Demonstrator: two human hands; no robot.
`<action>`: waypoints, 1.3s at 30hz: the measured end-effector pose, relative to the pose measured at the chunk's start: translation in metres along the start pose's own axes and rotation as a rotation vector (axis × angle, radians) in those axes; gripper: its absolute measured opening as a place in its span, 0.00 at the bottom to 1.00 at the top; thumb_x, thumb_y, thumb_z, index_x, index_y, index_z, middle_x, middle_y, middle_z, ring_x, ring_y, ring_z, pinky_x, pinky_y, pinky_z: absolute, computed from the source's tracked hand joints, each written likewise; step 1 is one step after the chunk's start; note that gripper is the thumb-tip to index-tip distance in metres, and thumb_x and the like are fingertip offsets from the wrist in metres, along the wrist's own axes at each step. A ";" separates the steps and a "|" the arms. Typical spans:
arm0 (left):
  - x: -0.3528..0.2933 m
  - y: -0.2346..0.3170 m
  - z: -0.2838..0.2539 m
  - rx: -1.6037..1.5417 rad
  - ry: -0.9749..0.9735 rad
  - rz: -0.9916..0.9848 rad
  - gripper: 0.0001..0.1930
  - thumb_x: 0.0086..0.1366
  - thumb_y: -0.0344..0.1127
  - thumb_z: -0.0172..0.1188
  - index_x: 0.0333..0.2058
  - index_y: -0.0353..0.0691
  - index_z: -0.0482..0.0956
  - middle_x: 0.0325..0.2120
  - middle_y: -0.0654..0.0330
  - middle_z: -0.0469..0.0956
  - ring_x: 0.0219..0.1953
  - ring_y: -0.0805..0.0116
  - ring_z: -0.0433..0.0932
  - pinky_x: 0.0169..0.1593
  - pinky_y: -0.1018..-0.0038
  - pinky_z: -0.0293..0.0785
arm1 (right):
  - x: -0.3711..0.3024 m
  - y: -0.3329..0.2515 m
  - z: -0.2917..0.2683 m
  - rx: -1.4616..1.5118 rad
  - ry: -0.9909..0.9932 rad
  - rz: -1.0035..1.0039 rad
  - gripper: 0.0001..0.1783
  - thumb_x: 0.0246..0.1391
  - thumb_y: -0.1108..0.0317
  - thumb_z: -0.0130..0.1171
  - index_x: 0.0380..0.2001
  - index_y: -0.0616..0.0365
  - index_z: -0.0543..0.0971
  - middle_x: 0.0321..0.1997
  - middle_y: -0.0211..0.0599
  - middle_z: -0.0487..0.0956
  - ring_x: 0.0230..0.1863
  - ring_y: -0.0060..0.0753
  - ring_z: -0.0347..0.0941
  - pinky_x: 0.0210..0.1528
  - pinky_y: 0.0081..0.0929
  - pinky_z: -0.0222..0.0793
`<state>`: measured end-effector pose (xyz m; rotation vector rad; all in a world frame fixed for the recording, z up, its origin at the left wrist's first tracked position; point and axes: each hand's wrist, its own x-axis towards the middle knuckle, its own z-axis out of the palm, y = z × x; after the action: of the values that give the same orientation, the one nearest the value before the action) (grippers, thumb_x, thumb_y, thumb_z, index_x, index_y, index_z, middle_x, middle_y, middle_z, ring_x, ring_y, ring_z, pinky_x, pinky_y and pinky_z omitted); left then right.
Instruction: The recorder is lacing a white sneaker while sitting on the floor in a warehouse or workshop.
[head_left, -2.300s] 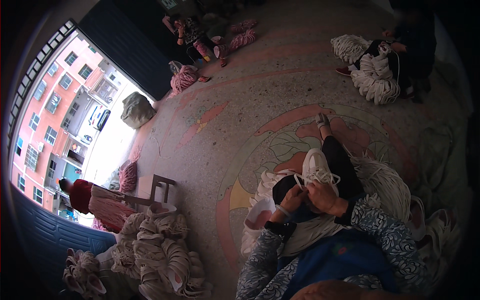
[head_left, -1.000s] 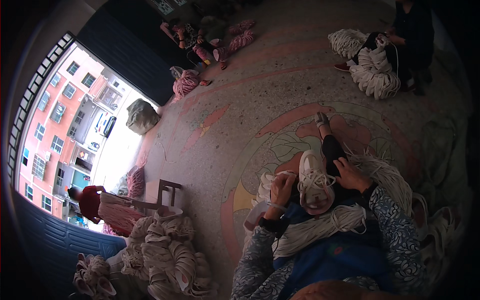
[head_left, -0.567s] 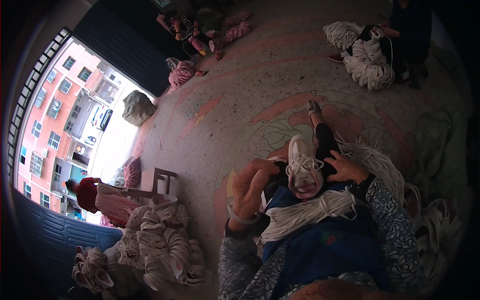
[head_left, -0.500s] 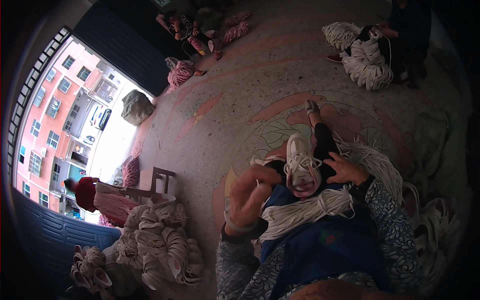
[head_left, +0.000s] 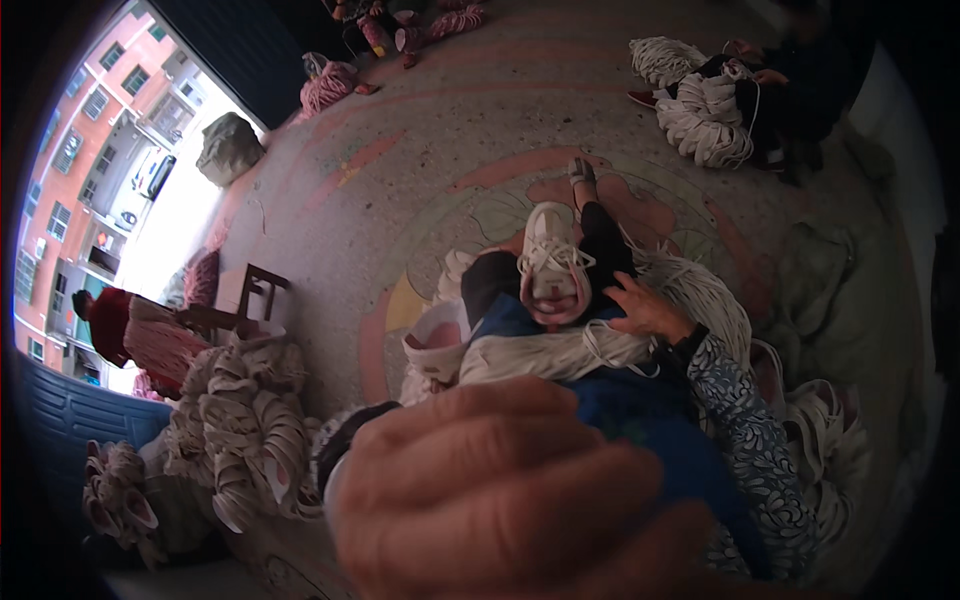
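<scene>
A pale shoe [head_left: 553, 285] with pink inside and white laces across its front rests on my lap, its toe pointing away. My right hand [head_left: 648, 312] is just right of it, fingers spread, holding nothing. My left hand [head_left: 490, 490] is raised very close to the camera, its fingers curled; anything inside them is hidden. A bundle of white laces [head_left: 540, 358] lies across the blue apron [head_left: 645, 410], partly behind my left hand. Left of the shoe is a white and pink shoe upper [head_left: 437, 340].
More white laces [head_left: 695, 290] hang at my right. Heaped shoe uppers [head_left: 250, 430] lie at the left near a wooden chair [head_left: 250, 300] and a person in red [head_left: 110, 325]. Another person [head_left: 800, 80] sits far right with bundled uppers [head_left: 705, 120]. A sack [head_left: 230, 150] stands by the doorway.
My left hand has risen from beside the shoe to close in front of the camera. My right hand stays by the shoe, fingers spread. The whole view has shifted.
</scene>
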<state>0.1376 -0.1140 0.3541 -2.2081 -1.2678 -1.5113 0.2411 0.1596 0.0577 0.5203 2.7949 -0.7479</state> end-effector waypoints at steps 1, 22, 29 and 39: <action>-0.016 0.004 -0.008 -0.018 0.004 -0.003 0.05 0.50 0.27 0.60 0.27 0.33 0.75 0.25 0.51 0.77 0.28 0.62 0.78 0.34 0.67 0.78 | -0.005 0.008 0.007 -0.008 0.043 0.029 0.37 0.42 0.56 0.62 0.55 0.60 0.66 0.64 0.62 0.53 0.62 0.66 0.54 0.61 0.46 0.55; -0.013 0.080 -0.042 0.522 -0.078 0.065 0.16 0.58 0.41 0.59 0.47 0.58 0.73 0.39 0.66 0.67 0.34 0.64 0.77 0.41 0.63 0.77 | 0.004 0.010 0.016 -0.168 0.125 0.033 0.35 0.43 0.57 0.62 0.55 0.57 0.65 0.63 0.63 0.53 0.59 0.69 0.56 0.59 0.49 0.58; -0.022 0.087 -0.021 0.279 0.333 -0.082 0.11 0.62 0.40 0.54 0.44 0.54 0.74 0.36 0.66 0.67 0.24 0.64 0.77 0.34 0.65 0.78 | 0.000 0.006 0.017 -0.170 0.100 0.066 0.34 0.43 0.58 0.62 0.55 0.57 0.66 0.62 0.61 0.54 0.58 0.68 0.57 0.59 0.49 0.58; -0.004 0.067 -0.042 0.407 0.013 0.222 0.15 0.63 0.42 0.52 0.50 0.55 0.72 0.34 0.66 0.68 0.25 0.66 0.76 0.34 0.68 0.78 | 0.004 0.013 0.019 -0.146 0.152 0.052 0.35 0.42 0.57 0.63 0.54 0.57 0.67 0.62 0.62 0.54 0.57 0.68 0.58 0.59 0.48 0.58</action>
<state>0.1572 -0.1816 0.3901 -1.9902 -1.1581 -1.0733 0.2445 0.1620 0.0349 0.6456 2.9328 -0.5090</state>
